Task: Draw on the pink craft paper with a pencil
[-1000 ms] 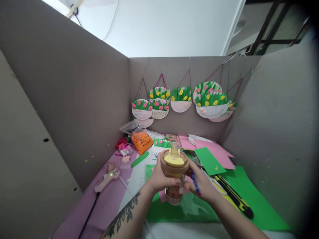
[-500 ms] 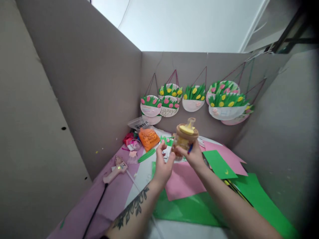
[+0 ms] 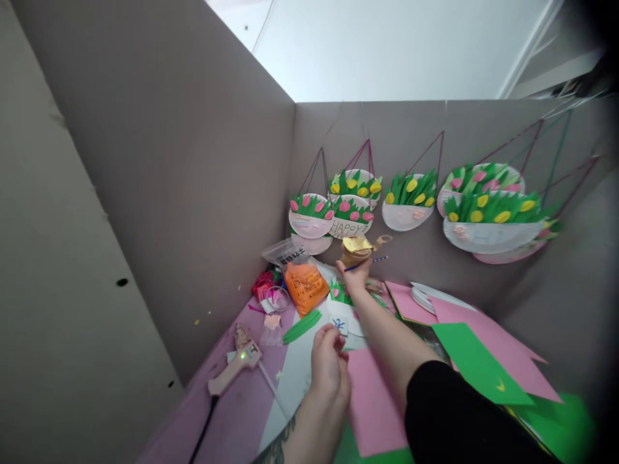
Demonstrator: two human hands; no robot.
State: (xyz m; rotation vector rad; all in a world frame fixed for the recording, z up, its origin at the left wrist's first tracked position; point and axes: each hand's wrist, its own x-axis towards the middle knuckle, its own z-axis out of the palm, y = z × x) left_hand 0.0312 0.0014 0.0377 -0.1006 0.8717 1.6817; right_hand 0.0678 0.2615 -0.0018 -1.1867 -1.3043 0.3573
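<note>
My right hand point(image 3: 356, 274) is wrapped round a brown cup point(image 3: 356, 250) with a yellow inside, its arm stretched toward the back wall. A dark blue pen point(image 3: 380, 259) sticks out across the same hand. Nearer to me, my left hand point(image 3: 329, 361) has its fingers curled together, just below a small white card point(image 3: 340, 324) with blue writing. Whatever its fingers may hold is too small to make out. Pink paper point(image 3: 377, 406) lies beside the left hand.
A pink glue gun point(image 3: 236, 367) with a lit light lies at left. An orange packet point(image 3: 305, 285) and green strips point(image 3: 302, 326) are behind it. Green sheets point(image 3: 478, 361) lie at right. Paper-plate flower baskets point(image 3: 409, 209) hang on the back wall.
My right hand has moved the cup away toward the back wall, and the cup's opening now faces me more. My left hand has drawn back and its fingers have closed. The view has shifted.
</note>
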